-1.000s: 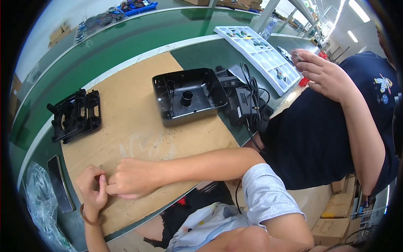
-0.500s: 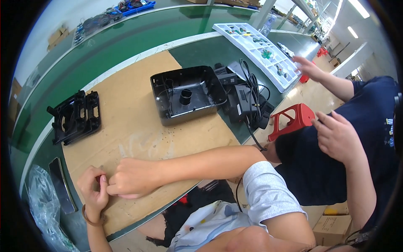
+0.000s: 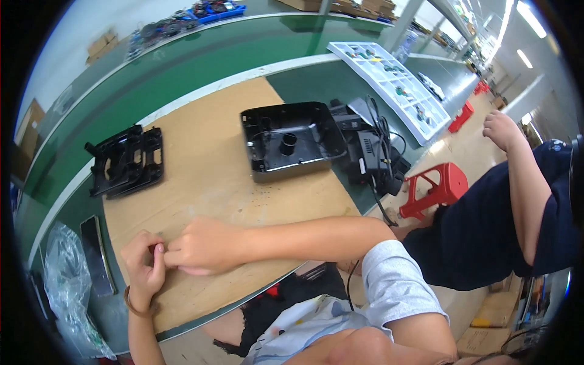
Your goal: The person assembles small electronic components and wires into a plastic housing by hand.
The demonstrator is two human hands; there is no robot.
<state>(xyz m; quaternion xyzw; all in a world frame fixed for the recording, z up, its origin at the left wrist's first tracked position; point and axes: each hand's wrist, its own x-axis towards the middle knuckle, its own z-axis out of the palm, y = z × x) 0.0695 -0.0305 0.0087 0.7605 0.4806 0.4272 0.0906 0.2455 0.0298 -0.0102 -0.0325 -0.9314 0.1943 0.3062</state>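
Close together over the cardboard sheet [image 3: 201, 188], my two hands meet at the near left. My left hand [image 3: 143, 267] is closed, its thumb pressed against curled fingers. My right hand [image 3: 207, 246] is closed too, with its fingertips touching the left thumb and fingers. Whatever they pinch, if anything, is hidden. Beyond them, an open black plastic housing [image 3: 292, 171] lies with its hollow side up and a round post inside. At the left of the cardboard is a black plastic frame part [image 3: 128, 161] with cutouts.
Black power adapters with cables [image 3: 371, 149] lie right of the housing. A white compartment tray [image 3: 389, 79] holds small parts. At left are a dark phone-like slab [image 3: 97, 255] and a clear plastic bag [image 3: 67, 274]. A co-worker [image 3: 468, 237] and a red stool [image 3: 435, 188] are at right.
The view has shifted, so the table's things sit further right in the picture. My hands remain together. The co-worker has turned, and only one of their hands shows now.
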